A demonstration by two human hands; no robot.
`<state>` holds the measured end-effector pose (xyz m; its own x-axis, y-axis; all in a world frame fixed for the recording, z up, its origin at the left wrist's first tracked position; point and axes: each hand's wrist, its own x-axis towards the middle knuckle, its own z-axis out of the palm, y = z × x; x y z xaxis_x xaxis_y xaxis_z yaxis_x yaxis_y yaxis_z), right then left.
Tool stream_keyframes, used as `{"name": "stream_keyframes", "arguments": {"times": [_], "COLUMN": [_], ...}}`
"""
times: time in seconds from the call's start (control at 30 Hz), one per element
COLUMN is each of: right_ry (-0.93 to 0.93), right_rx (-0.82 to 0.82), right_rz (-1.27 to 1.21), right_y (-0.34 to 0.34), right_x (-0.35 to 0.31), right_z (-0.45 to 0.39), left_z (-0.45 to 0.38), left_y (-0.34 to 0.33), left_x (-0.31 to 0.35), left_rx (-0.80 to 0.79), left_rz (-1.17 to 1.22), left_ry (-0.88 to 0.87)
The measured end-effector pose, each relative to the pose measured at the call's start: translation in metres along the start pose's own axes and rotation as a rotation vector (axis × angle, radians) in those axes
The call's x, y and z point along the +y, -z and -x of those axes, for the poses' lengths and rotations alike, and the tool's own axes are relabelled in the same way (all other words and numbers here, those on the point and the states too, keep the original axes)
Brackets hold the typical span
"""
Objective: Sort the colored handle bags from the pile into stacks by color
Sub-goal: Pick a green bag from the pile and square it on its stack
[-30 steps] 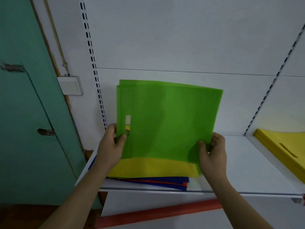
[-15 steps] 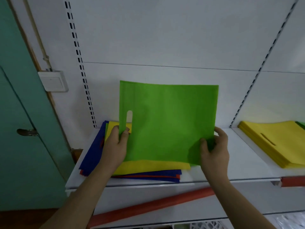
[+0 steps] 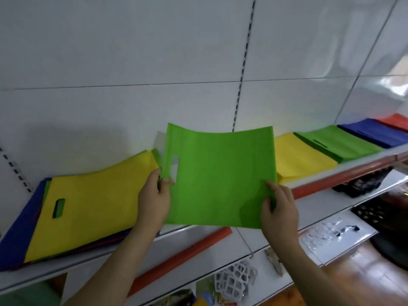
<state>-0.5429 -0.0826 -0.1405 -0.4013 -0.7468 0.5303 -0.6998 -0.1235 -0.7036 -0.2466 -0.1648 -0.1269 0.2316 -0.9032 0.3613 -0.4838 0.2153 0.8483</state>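
White shelf [image 3: 313, 214], hands [image 3: 154, 198] pinching green bag [image 3: 220, 180] edges

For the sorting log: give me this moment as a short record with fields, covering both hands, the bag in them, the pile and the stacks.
held bag: green bag, off the shelf, handle slot at its left
left hand: grips the bag's left edge by the slot
right hand: pinches the bag's lower right corner
pile: mixed pile on the left, yellow on top
stacks, left to right: yellow stack, green stack, blue stack, red stack
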Motion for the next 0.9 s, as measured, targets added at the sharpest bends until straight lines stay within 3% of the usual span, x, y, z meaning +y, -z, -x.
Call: {"name": "stream_keyframes", "arguments": {"times": [0.33,0.47,0.9], "right_ry": [-0.086,-0.151,-0.233], "right_rx": [0.040,0.064,0.063], "right_rz": [0.123,0.136,0.322], "right_y": [0.169,0.219,0.277], "right_x": [0.152,0.203,0.337], "right_z": [-0.050,-0.065,-0.159], "left_z": [0.061,0.083,0.060], "left_y": [-0.193,-0.267,-0.468], "left_x": [0.127,0.159,0.219], "left_rx": [-0.012,-0.114,-0.320], "left_rz": [0.086,0.045,-0.013], "left_ry": [-0.090,-0.149,-0.274]}}
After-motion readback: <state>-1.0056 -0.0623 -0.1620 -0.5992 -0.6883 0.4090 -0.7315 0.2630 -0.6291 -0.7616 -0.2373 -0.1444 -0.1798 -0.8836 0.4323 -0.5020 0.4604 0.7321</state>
